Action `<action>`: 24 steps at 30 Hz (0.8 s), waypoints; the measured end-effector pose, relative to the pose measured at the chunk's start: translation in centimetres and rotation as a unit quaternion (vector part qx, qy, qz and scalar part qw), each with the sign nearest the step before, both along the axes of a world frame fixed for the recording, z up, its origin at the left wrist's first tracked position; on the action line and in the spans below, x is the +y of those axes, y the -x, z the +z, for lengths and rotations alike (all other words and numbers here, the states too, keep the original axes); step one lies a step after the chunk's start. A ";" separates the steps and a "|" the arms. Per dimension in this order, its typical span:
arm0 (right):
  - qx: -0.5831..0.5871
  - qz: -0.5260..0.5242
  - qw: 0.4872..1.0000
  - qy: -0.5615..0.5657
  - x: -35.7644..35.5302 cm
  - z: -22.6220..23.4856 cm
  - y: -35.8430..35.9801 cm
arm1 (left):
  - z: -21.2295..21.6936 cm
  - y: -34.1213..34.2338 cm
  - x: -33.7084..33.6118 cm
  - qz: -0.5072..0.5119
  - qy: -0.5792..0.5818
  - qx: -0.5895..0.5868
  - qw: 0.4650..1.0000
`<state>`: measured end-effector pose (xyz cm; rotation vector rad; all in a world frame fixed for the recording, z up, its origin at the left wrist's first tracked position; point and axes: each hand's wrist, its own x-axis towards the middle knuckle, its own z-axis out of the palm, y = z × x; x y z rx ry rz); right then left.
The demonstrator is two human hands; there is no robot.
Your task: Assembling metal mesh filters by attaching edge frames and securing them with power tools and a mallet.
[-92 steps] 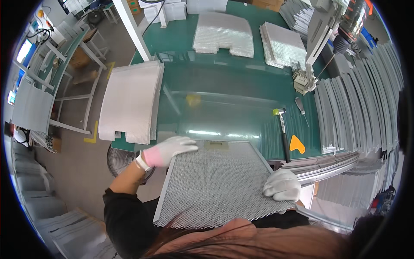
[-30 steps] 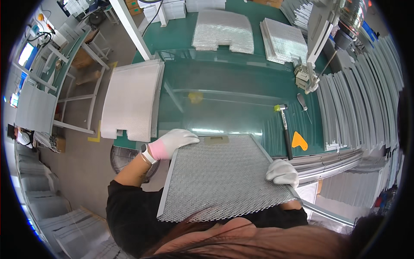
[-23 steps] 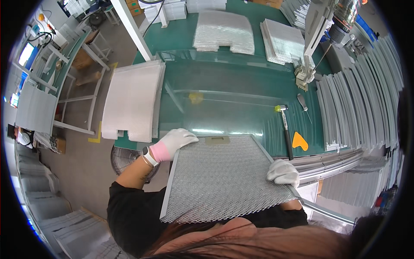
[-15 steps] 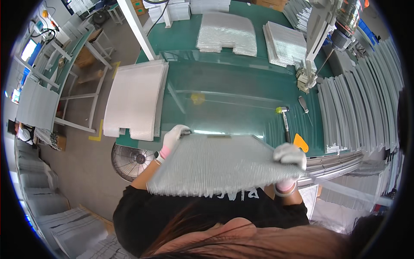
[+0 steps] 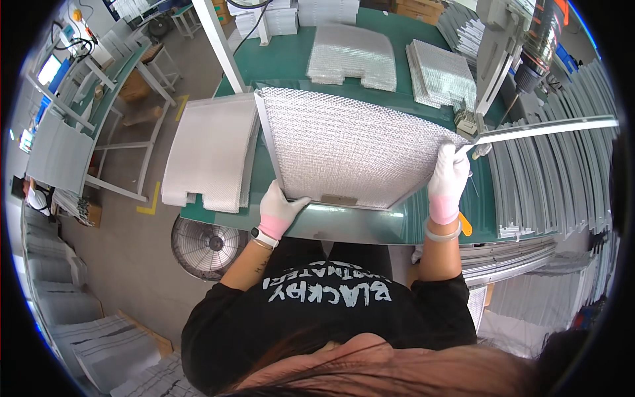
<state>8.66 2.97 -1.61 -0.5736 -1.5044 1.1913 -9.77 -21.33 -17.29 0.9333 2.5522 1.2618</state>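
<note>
The mesh panel (image 5: 350, 142) is held tilted at the centre of the frame, over the green table (image 5: 370, 228); the gloved left hand (image 5: 280, 205) is clamped on its lower left corner, thumb along the bottom edge, other fingers partly hidden from me; the right hand (image 5: 450, 173) pinches the upper right corner, where a metal rail (image 5: 549, 131) juts toward the frame's right side; I'd guess it's light and fairly stiff, the mesh easily dented, the rail awkward; best gripped by the rimmed corners, off the bare top edge.
</note>
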 end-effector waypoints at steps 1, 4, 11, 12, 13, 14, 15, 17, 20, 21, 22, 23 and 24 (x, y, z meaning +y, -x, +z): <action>0.002 0.004 1.000 0.002 -0.1 0.0 -0.1 | 0.0 -0.1 0.1 0.002 -0.028 0.020 0.999; 0.014 0.006 1.000 0.003 -0.1 -0.1 -0.2 | 0.5 -0.8 0.5 0.012 -0.073 0.048 0.996; 0.010 -0.025 1.000 -0.014 0.5 -1.5 -0.6 | 6.6 2.7 -1.3 -0.150 0.078 -0.010 0.986; 0.009 -0.022 1.000 -0.015 0.7 -1.6 -0.9 | 9.9 2.4 -1.1 -0.160 -0.034 -0.056 0.985; 0.011 -0.008 1.000 -0.017 0.7 -1.7 -1.4 | 12.5 2.2 -0.8 -0.169 -0.145 -0.101 0.970; 0.014 0.007 1.000 -0.018 0.5 -1.7 -1.7 | 13.4 2.6 -0.7 -0.202 -0.271 -0.201 0.920; 0.011 0.006 1.000 -0.018 0.4 -1.8 -1.9 | 15.6 2.3 0.5 -0.254 -0.405 -0.211 0.852; 0.008 -0.035 0.999 -0.018 0.3 -1.6 -2.1 | 17.7 3.4 0.4 -0.209 -0.317 -0.179 0.908; 0.010 -0.011 0.999 -0.031 -1.8 -1.0 -1.7 | 14.8 4.3 0.7 -0.150 -0.352 -0.042 0.923; 0.034 -0.012 0.998 -0.052 -2.5 -0.8 -1.3 | 14.2 4.0 0.7 -0.150 -0.352 -0.044 0.923; 0.038 0.086 0.990 -0.106 -2.2 -0.8 -2.1 | 14.2 3.3 0.8 -0.138 -0.437 -0.054 0.887; 0.052 0.163 0.976 -0.138 -2.0 -1.0 -2.3 | 14.2 2.9 0.9 -0.125 -0.519 -0.064 0.843; 0.062 0.131 0.979 -0.142 -2.1 -1.1 -2.2 | 14.1 3.3 1.1 -0.196 -0.531 -0.047 0.823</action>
